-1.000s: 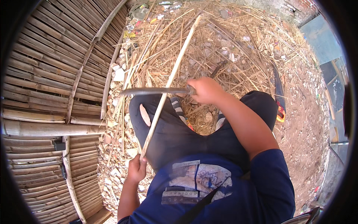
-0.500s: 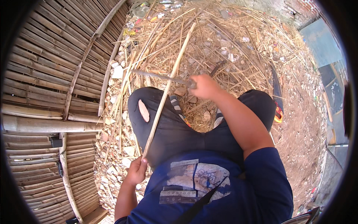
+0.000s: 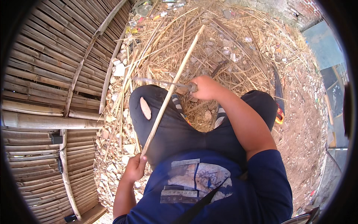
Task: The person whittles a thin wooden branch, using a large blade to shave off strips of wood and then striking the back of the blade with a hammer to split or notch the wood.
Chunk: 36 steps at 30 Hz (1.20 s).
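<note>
A long pale bamboo strip (image 3: pixel 167 100) slants from beside my left hip, across my thigh, up over the littered ground. Its near end is in the closed fingers of my left hand (image 3: pixel 135 168). My right hand (image 3: pixel 205 88), in front of my knees, grips the handle of a long knife (image 3: pixel 158 81). The blade points left and crosses the strip about midway along it; motion blurs its tip. Whether the edge bites into the bamboo I cannot tell.
Split bamboo pieces (image 3: pixel 238 44), straw and stones cover the ground ahead. Beside my right knee lies a handsaw (image 3: pixel 279 112) with a yellow and orange handle. A bamboo slat wall (image 3: pixel 48 63) stands close on my left. Blue-grey panels (image 3: pixel 324 44) lean at the right.
The knife and my right hand have shifted slightly down and right. The strip's far end has swung a little to the right, while my left hand keeps its hold.
</note>
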Motion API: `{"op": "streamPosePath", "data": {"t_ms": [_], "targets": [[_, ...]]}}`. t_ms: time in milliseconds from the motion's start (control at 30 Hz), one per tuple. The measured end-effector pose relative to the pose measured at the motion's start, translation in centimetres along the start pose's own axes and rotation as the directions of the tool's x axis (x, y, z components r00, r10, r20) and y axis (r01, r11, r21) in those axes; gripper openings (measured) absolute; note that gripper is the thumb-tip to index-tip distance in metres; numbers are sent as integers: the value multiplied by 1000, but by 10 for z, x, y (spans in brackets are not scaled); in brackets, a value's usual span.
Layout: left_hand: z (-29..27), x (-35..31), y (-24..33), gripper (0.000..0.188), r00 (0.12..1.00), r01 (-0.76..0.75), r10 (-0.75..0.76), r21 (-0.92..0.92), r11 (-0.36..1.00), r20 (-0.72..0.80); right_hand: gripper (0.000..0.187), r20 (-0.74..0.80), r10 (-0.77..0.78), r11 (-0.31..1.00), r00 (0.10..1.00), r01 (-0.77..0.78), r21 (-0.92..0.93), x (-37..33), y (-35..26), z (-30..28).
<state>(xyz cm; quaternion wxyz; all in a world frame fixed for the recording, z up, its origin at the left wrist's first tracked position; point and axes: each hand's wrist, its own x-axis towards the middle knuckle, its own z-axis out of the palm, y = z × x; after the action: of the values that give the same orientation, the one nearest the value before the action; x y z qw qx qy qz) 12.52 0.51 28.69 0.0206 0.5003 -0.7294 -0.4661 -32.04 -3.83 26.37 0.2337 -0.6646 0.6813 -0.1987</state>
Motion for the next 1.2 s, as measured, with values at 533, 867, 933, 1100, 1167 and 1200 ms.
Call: {"op": "streamPosePath", "data": {"t_ms": [533, 867, 933, 1100, 1167, 1200], "targets": [[2, -1, -13, 44, 994, -66, 72, 83, 994, -80, 43, -121, 82, 996, 989, -84, -6, 2, 1, -20], [9, 1, -6, 41, 991, -82, 89, 70, 994, -96, 20, -57, -155, 976, 986, 144, -163, -4, -21, 9], [13, 2, -8, 41, 978, -130, 146, 112, 985, -147, 28, -145, 49, 987, 988, -26, 159, 3, 9, 16], [5, -5, -13, 43, 993, -53, 57, 34, 998, -100, 44, -212, 196, 977, 957, -171, 130, 10, 20, -5], [5, -10, -13, 44, 999, 13, -16, -52, 999, -52, 43, -177, 194, 966, 965, -156, 206, 8, 11, -1], [3, -10, -17, 45, 1000, -8, 6, -66, 998, -29, 43, -180, 101, 985, 979, -74, 154, 7, 6, 5]]}}
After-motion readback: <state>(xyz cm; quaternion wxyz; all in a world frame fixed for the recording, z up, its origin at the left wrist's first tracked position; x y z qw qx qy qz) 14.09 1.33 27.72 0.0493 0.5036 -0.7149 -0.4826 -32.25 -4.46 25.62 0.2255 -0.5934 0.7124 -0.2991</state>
